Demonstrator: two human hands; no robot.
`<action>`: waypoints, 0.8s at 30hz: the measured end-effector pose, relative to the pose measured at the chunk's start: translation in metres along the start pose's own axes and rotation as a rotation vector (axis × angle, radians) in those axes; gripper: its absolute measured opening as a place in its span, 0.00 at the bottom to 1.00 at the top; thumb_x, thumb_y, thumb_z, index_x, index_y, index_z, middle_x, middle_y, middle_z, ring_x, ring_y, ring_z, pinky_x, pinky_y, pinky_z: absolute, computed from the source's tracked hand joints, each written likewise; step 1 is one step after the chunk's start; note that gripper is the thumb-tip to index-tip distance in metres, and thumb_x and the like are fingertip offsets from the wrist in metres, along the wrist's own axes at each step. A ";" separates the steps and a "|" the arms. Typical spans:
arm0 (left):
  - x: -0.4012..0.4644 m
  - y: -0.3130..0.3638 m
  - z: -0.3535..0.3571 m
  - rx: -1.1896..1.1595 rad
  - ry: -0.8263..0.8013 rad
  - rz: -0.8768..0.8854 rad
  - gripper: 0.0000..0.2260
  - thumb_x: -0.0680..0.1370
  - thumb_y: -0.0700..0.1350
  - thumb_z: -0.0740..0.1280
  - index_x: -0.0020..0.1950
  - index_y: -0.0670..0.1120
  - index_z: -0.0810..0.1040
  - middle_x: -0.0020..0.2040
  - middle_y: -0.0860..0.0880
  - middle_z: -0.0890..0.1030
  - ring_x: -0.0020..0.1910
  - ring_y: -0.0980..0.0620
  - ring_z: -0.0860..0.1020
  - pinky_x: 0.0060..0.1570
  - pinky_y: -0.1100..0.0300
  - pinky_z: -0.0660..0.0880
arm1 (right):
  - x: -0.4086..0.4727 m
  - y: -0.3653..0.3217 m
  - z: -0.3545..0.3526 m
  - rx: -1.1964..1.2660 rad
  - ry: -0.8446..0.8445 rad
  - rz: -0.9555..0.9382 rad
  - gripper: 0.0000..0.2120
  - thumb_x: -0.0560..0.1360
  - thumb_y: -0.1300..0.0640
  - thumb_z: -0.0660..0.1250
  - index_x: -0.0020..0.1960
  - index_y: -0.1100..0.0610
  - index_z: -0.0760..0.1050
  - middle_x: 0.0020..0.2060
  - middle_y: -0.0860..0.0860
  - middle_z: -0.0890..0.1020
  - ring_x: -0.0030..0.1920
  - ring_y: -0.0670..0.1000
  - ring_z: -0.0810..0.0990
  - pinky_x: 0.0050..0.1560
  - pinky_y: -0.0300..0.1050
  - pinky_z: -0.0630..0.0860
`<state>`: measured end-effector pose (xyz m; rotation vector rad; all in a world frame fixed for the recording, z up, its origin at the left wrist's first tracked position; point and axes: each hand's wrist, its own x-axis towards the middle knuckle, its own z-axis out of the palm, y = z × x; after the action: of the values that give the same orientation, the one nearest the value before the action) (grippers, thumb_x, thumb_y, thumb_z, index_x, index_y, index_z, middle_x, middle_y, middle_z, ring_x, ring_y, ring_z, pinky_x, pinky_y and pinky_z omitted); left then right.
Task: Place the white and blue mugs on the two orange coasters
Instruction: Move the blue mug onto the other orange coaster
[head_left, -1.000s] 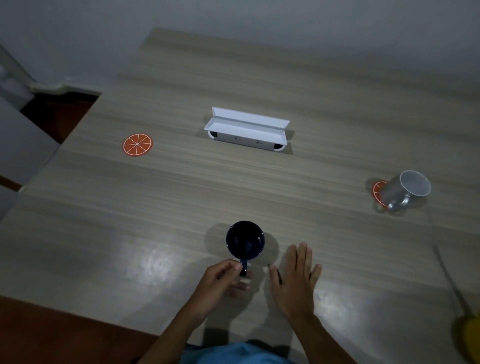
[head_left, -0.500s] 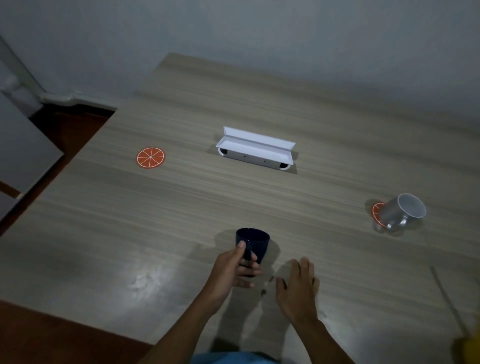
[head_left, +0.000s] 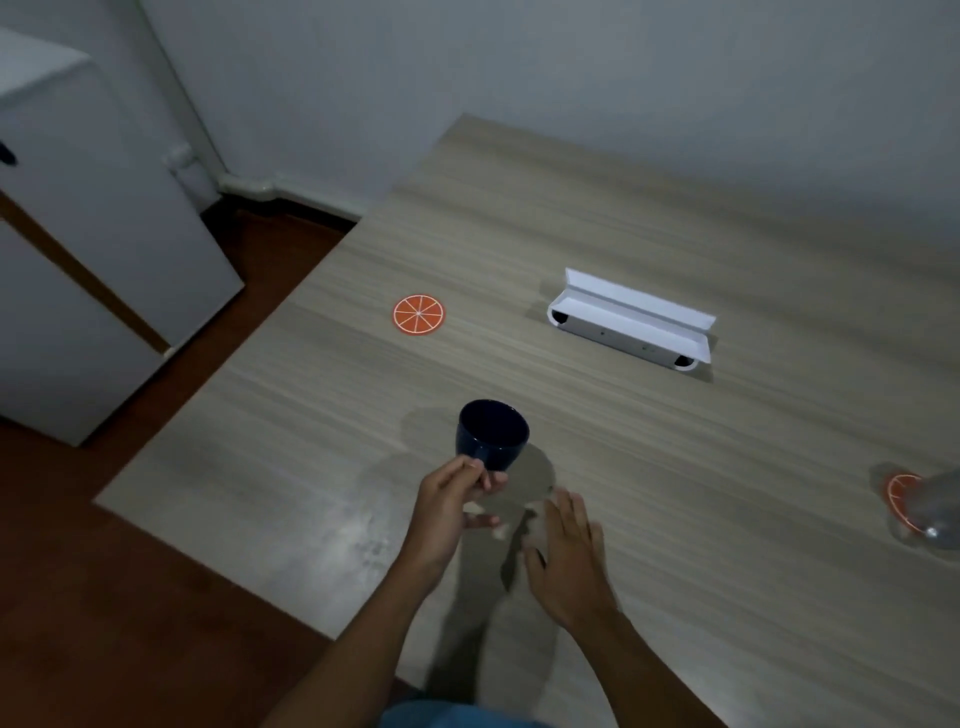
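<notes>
Dim light falls over a pale wood-grain table (head_left: 675, 467) that fills the middle and right of the frame, with a grey wall behind it. Just below the centre, the blue mug (head_left: 492, 434) is upright and appears lifted a little off the tabletop, its shadow spread on the wood beneath and to the right. The left hand (head_left: 448, 512) grips it by the handle, fingers pinched closed around that handle on the near side.

To the lower right of the mug, the right hand (head_left: 563, 556) hovers flat and spread wide over the table, holding nothing.

Up and to the left of the mug, well apart from it, lies 1 bare orange coaster (head_left: 418, 315), printed like a citrus slice. At the far right edge sits the second coaster (head_left: 901, 496), with the white mug (head_left: 935, 514) blurred and cut by the frame, standing on it or overlapping it; I cannot tell how squarely.

A white open box (head_left: 631, 325) rests beyond the mug toward the upper right, and a white cabinet (head_left: 78, 249) stands on the floor at the left.

So 1 mug looks dealt with, and the carry of the blue 1 is in hand. Next it needs moving up-left across open table, then setting down centred on the bare coaster.
</notes>
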<state>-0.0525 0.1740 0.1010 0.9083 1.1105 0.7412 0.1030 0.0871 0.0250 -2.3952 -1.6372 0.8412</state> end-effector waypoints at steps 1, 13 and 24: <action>0.005 0.003 -0.009 -0.011 0.021 -0.002 0.13 0.83 0.42 0.61 0.40 0.42 0.75 0.47 0.43 0.88 0.54 0.46 0.85 0.40 0.52 0.83 | 0.006 -0.008 0.001 -0.029 0.005 -0.011 0.34 0.84 0.47 0.55 0.84 0.57 0.46 0.85 0.55 0.44 0.84 0.56 0.41 0.83 0.57 0.42; 0.078 0.018 -0.076 -0.032 0.144 0.014 0.12 0.82 0.40 0.56 0.41 0.44 0.72 0.44 0.51 0.88 0.53 0.55 0.84 0.55 0.53 0.72 | 0.072 -0.057 0.025 -0.069 0.117 -0.025 0.41 0.81 0.34 0.49 0.84 0.56 0.41 0.84 0.53 0.41 0.84 0.54 0.37 0.83 0.60 0.38; 0.196 0.033 -0.074 -0.245 0.102 0.122 0.17 0.80 0.34 0.52 0.33 0.44 0.69 0.34 0.48 0.86 0.53 0.39 0.79 0.65 0.41 0.68 | 0.090 -0.049 0.051 -0.135 0.207 0.070 0.41 0.78 0.32 0.53 0.83 0.54 0.53 0.83 0.52 0.56 0.84 0.53 0.51 0.82 0.58 0.43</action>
<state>-0.0690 0.3756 0.0358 0.7414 1.0329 1.0104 0.0606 0.1770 -0.0320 -2.5431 -1.5858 0.4856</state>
